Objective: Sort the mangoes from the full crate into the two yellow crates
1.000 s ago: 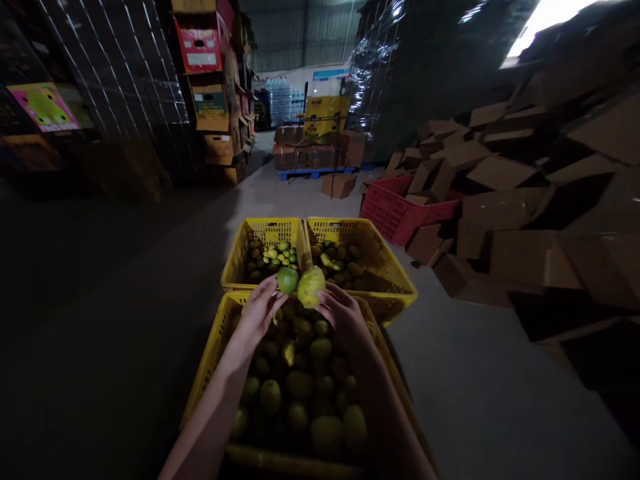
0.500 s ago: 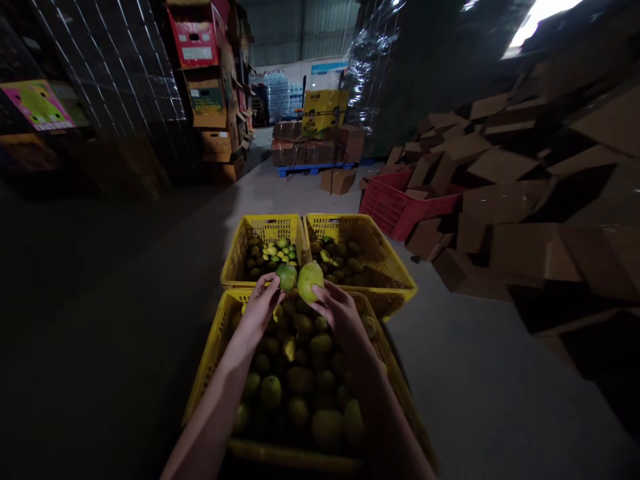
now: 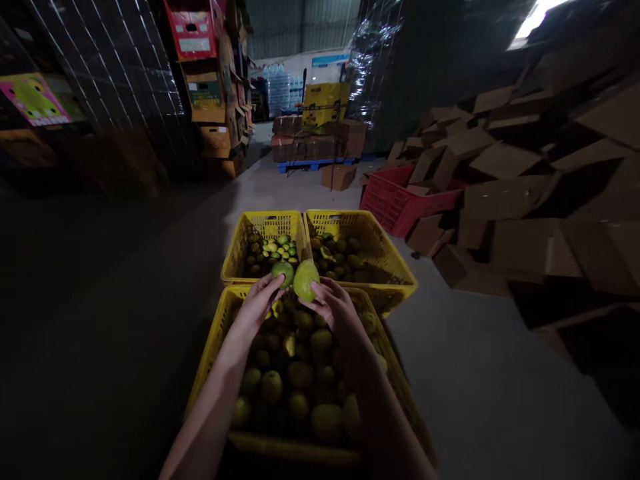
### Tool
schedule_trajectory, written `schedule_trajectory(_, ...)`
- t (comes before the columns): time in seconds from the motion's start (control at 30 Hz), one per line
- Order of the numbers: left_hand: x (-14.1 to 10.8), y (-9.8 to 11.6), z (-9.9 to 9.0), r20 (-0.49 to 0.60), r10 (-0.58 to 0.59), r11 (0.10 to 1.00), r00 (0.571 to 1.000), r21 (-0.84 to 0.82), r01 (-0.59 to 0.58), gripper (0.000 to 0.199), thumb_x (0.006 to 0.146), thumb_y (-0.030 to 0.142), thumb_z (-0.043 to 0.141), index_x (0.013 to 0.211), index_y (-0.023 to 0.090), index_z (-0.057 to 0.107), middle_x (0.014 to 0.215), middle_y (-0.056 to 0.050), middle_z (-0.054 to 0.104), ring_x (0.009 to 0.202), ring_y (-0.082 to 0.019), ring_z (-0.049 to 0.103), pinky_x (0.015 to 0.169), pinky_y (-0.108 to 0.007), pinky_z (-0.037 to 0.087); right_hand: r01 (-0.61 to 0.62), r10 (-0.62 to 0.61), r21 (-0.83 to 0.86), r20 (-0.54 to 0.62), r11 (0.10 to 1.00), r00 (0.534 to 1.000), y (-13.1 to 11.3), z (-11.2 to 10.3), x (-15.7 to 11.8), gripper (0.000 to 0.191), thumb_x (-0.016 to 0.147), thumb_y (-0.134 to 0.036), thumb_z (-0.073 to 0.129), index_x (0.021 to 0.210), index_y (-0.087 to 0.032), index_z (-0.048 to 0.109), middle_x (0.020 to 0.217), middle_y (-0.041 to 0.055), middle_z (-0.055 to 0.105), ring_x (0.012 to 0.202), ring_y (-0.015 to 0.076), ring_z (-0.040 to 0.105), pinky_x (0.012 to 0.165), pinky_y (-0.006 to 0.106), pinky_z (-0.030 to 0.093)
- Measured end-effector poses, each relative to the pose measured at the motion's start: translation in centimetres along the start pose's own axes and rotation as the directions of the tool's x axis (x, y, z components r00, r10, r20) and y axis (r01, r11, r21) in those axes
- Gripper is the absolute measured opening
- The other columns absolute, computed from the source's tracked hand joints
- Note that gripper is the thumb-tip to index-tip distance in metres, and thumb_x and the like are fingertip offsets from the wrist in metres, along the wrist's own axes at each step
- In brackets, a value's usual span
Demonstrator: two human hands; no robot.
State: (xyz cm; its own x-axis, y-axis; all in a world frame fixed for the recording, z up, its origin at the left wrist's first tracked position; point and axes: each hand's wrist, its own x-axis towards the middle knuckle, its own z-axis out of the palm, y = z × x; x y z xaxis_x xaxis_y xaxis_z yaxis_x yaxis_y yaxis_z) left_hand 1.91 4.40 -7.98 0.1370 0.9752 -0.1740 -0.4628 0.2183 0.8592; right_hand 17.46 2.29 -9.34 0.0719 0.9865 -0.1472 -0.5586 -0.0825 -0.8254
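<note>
My left hand (image 3: 263, 297) is closed around a round, dark green fruit (image 3: 283, 273). In my right hand (image 3: 333, 301) is a larger, yellow-green oval fruit (image 3: 306, 281). The two fruits are side by side, almost touching, above the far edge of the near yellow crate (image 3: 295, 452). Many green and yellowish fruits (image 3: 300, 377) of mixed sizes lie inside that crate, partly hidden by my forearms. Their exact kind is hard to tell in the dim light.
Behind stand two more yellow crates: the left one (image 3: 231, 257) holds small green and yellow fruits, the right one (image 3: 393, 257) darker ones. A red crate (image 3: 390, 203) and heaped cardboard boxes (image 3: 525, 247) are to the right. A loaded blue pallet (image 3: 315, 165) stands farther back.
Both hands have shifted slightly left with their fruits. The green fruit has turned or risen a little in my left fingers, and the view has tilted slightly.
</note>
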Motion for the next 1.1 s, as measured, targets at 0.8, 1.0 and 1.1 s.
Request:
schedule_trajectory(0.8, 0.1, 0.2, -0.7, 0.006, -0.043, 0.973, 0.999, 0.228, 0.041, 0.044, 0.068, 0.058, 0.069, 0.084, 0.017, 0.071, 0.079, -0.008, 0.071, 0.07, -0.017, 0.065, 0.067, -0.026, 0.051, -0.179, 0.193, -0.133, 0.1, 0.975, 0.976, 0.7, 0.5, 0.2, 0.048, 0.063, -0.056, 0.073, 0.091, -0.018, 0.069, 0.076, 0.0077, 0.072, 0.074, 0.0246, 0.07, 0.064, 0.036, 0.057)
schedule_trajectory(1.0, -0.8, 1.3, -0.4, 0.128, 0.347, 0.848, 0.929, 0.38, -0.369, 0.054, 0.054, 0.022, 0.085, 0.105, 0.022, 0.066, 0.107, -0.005, 0.067, 0.092, -0.017, 0.062, 0.082, -0.025, 0.048, 0.093, -0.098, -0.163, -0.023, 0.982, 0.995, 0.0, 0.9, -0.5, 0.059, 0.05, -0.026, 0.084, 0.104, -0.026, 0.061, 0.099, 0.0017, 0.07, 0.085, 0.0201, 0.067, 0.077, 0.032, 0.054)
schedule_trajectory(1.1, -0.8, 1.5, -0.5, 0.114, 0.342, 0.882, 0.933, 0.304, -0.36, 0.049, 0.054, 0.02, 0.084, 0.099, 0.021, 0.064, 0.092, -0.002, 0.068, 0.083, -0.015, 0.062, 0.08, -0.025, 0.049, 0.121, -0.13, -0.149, -0.051, 0.981, 0.99, -0.4, 0.7, -0.4, 0.06, 0.041, -0.021, 0.087, 0.095, -0.024, 0.06, 0.094, 0.0014, 0.07, 0.082, 0.0203, 0.067, 0.077, 0.032, 0.053)
